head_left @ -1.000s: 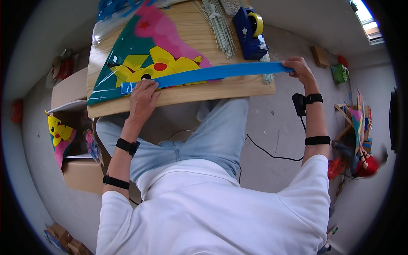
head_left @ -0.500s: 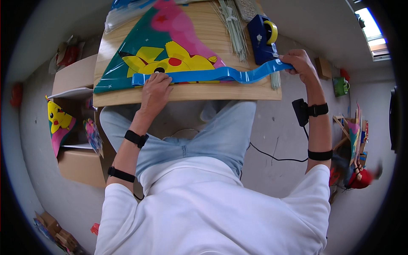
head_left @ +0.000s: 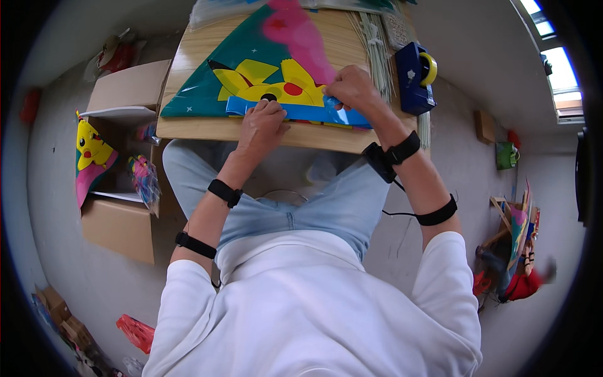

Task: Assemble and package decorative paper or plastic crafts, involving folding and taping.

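Note:
A triangular plastic sheet (head_left: 217,88), green and pink like a kite sail and printed with a yellow cartoon animal, lies over the table's near part. Along its lower edge runs a glossy blue ribbon (head_left: 308,113). My left hand (head_left: 262,121) presses the ribbon down near its left end, its fingers curled and close together. My right hand (head_left: 357,90) pinches the ribbon farther right, where it folds back over itself above the sheet. What lies under both hands' fingertips is hidden.
A dark blue tape dispenser (head_left: 411,75) with a yellow roll stands at the table's right edge, beside a bundle of thin pale rods (head_left: 375,47). Clear plastic bags lie at the far edge. An open cardboard box (head_left: 119,220) is to the left. Another person (head_left: 524,284) works far right.
My right hand has moved left from beside the tape dispenser to over the sheet, bringing the ribbon's stretched end back with it. My left hand still presses the ribbon.

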The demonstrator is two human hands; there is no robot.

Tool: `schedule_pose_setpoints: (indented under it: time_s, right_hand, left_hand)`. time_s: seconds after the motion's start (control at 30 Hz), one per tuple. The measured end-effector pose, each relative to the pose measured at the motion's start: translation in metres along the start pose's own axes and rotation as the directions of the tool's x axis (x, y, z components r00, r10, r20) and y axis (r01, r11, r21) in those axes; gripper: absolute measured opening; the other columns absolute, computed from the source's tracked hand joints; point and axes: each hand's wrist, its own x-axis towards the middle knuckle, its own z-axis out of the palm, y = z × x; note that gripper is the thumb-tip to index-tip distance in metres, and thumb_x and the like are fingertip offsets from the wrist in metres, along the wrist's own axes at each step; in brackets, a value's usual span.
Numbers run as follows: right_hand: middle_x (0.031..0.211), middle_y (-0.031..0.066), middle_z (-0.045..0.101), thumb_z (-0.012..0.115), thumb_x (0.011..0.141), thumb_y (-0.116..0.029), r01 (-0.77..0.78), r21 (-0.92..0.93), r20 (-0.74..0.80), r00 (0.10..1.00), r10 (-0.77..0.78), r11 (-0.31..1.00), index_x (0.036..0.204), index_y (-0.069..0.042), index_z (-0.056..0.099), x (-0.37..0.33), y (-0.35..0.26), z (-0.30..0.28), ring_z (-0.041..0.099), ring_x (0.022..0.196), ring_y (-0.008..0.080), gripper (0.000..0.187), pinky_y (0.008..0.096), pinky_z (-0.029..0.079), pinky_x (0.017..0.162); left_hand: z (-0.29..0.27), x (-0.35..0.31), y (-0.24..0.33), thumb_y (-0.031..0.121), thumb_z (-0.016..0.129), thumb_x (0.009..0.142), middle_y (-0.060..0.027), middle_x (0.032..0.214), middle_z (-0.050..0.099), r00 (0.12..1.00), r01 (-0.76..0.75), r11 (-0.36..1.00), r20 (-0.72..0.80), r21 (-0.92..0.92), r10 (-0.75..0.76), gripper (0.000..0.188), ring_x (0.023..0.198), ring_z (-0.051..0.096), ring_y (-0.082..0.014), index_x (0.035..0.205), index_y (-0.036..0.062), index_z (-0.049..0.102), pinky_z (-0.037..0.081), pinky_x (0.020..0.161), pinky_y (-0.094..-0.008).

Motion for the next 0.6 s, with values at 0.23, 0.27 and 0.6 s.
schedule_pose_setpoints:
  time_s: [0.23,0.27,0.6]
  right_hand:
    - [0.051,0.0119,0.065,0.067,0.076,-0.014,-0.092,0.099,-0.028,0.995,0.095,0.991,0.060,0.001,0.066,0.018,0.005,0.067,0.066,0.045,0.0168,0.022,0.0284,0.054,0.052]
    - [0.051,0.0119,0.065,0.067,0.076,-0.014,-0.055,0.124,-0.013,0.998,0.057,0.991,0.060,0.001,0.066,0.020,0.006,0.069,0.066,0.045,0.0168,0.022,0.0284,0.054,0.052]
    - [0.059,0.0140,0.069,0.067,0.080,-0.018,-0.052,0.154,-0.096,0.993,0.067,0.987,0.067,0.002,0.068,0.026,0.011,0.088,0.069,0.050,0.0187,0.025,0.0299,0.056,0.056]
  left_hand:
    - [0.000,0.000,0.000,0.027,0.082,0.077,-0.0082,0.102,0.065,1.000,-0.015,1.000,-0.026,-0.025,0.014,0.036,0.105,0.061,-0.0280,0.101,0.0017,0.072,0.048,0.088,-0.0410]
    - [0.000,0.000,0.001,0.027,0.082,0.077,-0.0082,0.102,0.065,1.000,-0.012,1.000,-0.026,-0.021,0.011,0.036,0.105,0.061,-0.0280,0.101,0.0017,0.072,0.048,0.088,-0.0410]
    - [0.001,0.004,0.004,0.027,0.083,0.076,-0.0129,0.098,0.065,0.997,0.004,0.999,-0.080,-0.051,-0.008,0.034,0.097,0.062,-0.0320,0.093,0.0008,0.070,0.049,0.085,-0.0412]
